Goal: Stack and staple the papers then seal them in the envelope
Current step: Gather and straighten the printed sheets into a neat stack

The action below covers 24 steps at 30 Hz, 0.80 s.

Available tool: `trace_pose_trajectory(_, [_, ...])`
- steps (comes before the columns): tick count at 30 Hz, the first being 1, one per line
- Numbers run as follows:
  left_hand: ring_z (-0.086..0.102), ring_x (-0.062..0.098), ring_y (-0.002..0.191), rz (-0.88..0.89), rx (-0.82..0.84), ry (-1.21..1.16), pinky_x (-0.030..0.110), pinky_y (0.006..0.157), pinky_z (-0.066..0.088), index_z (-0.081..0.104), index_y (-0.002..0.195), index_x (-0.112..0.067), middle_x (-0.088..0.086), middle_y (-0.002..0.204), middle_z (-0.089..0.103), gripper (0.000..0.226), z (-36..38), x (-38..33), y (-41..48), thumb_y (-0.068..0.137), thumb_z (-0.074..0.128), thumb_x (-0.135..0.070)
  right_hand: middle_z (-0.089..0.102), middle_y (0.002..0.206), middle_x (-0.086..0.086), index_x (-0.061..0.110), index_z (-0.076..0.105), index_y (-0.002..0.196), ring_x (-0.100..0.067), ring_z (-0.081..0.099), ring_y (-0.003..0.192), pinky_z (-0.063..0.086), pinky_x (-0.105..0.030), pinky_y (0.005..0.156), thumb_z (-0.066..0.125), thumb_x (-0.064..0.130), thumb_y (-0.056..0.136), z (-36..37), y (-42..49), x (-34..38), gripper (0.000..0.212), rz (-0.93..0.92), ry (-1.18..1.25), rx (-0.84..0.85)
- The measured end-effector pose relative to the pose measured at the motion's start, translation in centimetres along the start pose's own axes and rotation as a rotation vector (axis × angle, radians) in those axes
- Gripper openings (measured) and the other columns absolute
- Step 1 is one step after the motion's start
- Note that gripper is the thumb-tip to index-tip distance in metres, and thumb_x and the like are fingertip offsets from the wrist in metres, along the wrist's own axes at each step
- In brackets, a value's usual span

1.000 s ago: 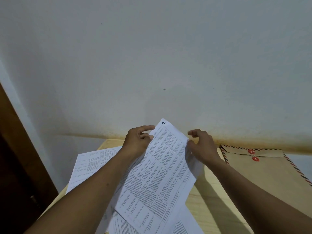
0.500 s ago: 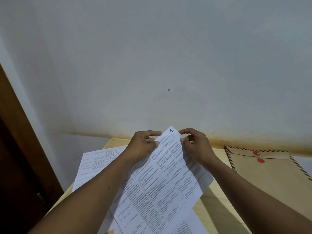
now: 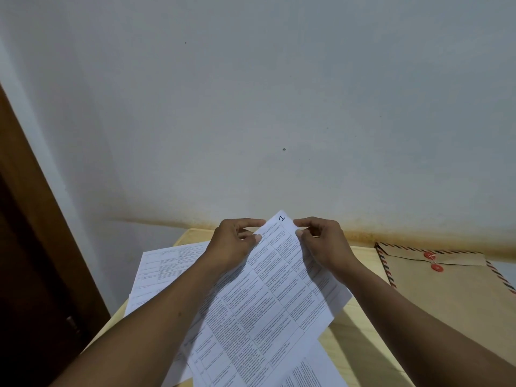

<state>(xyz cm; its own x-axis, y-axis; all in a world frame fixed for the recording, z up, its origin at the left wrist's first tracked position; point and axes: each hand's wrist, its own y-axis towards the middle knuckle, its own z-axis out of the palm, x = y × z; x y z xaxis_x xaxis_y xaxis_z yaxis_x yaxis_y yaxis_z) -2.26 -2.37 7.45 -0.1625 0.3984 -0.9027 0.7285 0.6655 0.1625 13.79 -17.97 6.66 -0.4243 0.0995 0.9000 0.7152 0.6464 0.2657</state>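
- Two hands pinch the numbered sheet (image 3: 268, 297) at its far corner: your left hand (image 3: 231, 244) on the left edge, your right hand (image 3: 324, 244) now up from the side edge.
- Sheet rests askew over the loose papers (image 3: 164, 263) on the tabletop (image 3: 360, 344).
- Envelope (image 3: 446, 289) lies apart, right, flap down.
- Judgement: stacking is under way, stapling not begun.

The left grip (image 3: 234, 244), at centre frame, pinches the sheet (image 3: 273, 289) between thumb and forefinger. Just right of it, the right grip (image 3: 324, 241) pinches likewise.
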Motion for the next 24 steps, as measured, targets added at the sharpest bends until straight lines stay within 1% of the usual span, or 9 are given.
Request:
trace_pose_trajectory(3, [0.072,0.015,0.076,-0.010,0.007,-0.020,0.041,0.086,0.062,0.076,0.122,-0.027,-0.008,0.061,0.067,0.033,-0.5,0.3,-0.4,0.096,0.071,-0.008,0.074,0.085,-0.006,0.025,0.077,0.105,-0.015,0.066,0.077,0.051,-0.028,0.076,0.065,0.014,0.095,0.5,0.0,0.3,0.019,-0.007,-0.004,0.020])
trace_pose_trajectory(6, [0.062,0.004,0.058,-0.023,0.012,-0.033,0.020,0.064,0.054,0.076,0.120,-0.024,-0.013,0.053,0.057,0.030,-1.5,0.3,-0.8,0.097,0.069,-0.005,0.074,0.086,-0.008,0.025,0.077,0.105,-0.015,0.067,0.076,0.052,-0.030,0.078,0.064,0.014,0.095,1.2,0.1,0.9,0.020,-0.002,0.007,0.050])
trace_pose_trajectory(10, [0.073,0.026,0.082,-0.082,0.044,-0.123,0.033,0.081,0.062,0.078,0.116,-0.025,0.026,0.083,0.072,0.029,-4.2,0.0,-1.4,0.096,0.071,-0.005,0.079,0.089,-0.003,0.025,0.076,0.106,-0.020,0.076,0.089,0.058,-0.038,0.092,0.066,0.018,0.092,2.8,0.9,1.6,0.018,0.062,0.054,0.141])
trace_pose_trajectory(12, [0.077,0.023,0.082,-0.132,0.070,-0.123,0.033,0.080,0.063,0.077,0.113,-0.021,0.021,0.089,0.079,0.027,-5.7,0.5,-2.0,0.095,0.070,-0.001,0.079,0.090,-0.003,0.018,0.076,0.107,-0.017,0.076,0.087,0.059,-0.036,0.092,0.068,0.015,0.092,4.2,0.8,2.0,0.018,0.099,0.058,0.212])
trace_pose_trajectory(15, [0.072,0.017,0.072,-0.239,0.108,-0.069,0.032,0.087,0.061,0.080,0.110,-0.018,0.008,0.068,0.075,0.027,-7.9,2.9,-3.2,0.091,0.074,0.001,0.065,0.069,-0.006,0.006,0.073,0.109,-0.010,0.057,0.051,0.049,-0.020,0.057,0.067,0.009,0.094,6.3,-1.0,2.1,0.016,0.143,-0.002,0.365])
trace_pose_trajectory(17, [0.066,0.013,0.068,-0.303,0.166,0.046,0.021,0.076,0.057,0.082,0.108,-0.022,0.001,0.066,0.073,0.025,-9.3,4.9,-4.5,0.091,0.077,-0.004,0.060,0.063,-0.009,0.004,0.072,0.109,-0.015,0.047,0.045,0.039,-0.020,0.049,0.065,0.007,0.094,7.5,-2.4,1.6,0.017,0.157,-0.091,0.519])
trace_pose_trajectory(19, [0.073,0.017,0.087,-0.356,0.218,0.104,0.022,0.082,0.060,0.083,0.106,-0.027,0.004,0.093,0.081,0.024,-10.3,6.8,-5.8,0.089,0.080,-0.009,0.068,0.073,-0.008,0.006,0.075,0.108,-0.017,0.059,0.059,0.049,-0.023,0.058,0.061,0.005,0.093,8.5,-3.6,0.9,0.021,0.150,-0.205,0.644])
trace_pose_trajectory(21, [0.072,0.009,0.101,-0.382,0.246,0.107,0.017,0.085,0.059,0.083,0.110,-0.024,0.004,0.119,0.077,0.026,-10.7,8.2,-7.1,0.089,0.080,-0.008,0.076,0.090,-0.002,0.009,0.078,0.104,-0.013,0.069,0.082,0.054,-0.022,0.075,0.057,0.004,0.093,9.6,-4.4,0.1,0.025,0.088,-0.297,0.666])
trace_pose_trajectory(24, [0.067,0.004,0.108,-0.407,0.230,0.093,0.018,0.091,0.056,0.083,0.108,-0.026,-0.003,0.127,0.073,0.028,-11.0,10.0,-8.2,0.089,0.080,-0.007,0.075,0.089,0.005,0.015,0.076,0.104,-0.008,0.068,0.085,0.047,-0.014,0.073,0.051,0.008,0.093,10.8,-5.1,-0.6,0.028,0.011,-0.402,0.571])
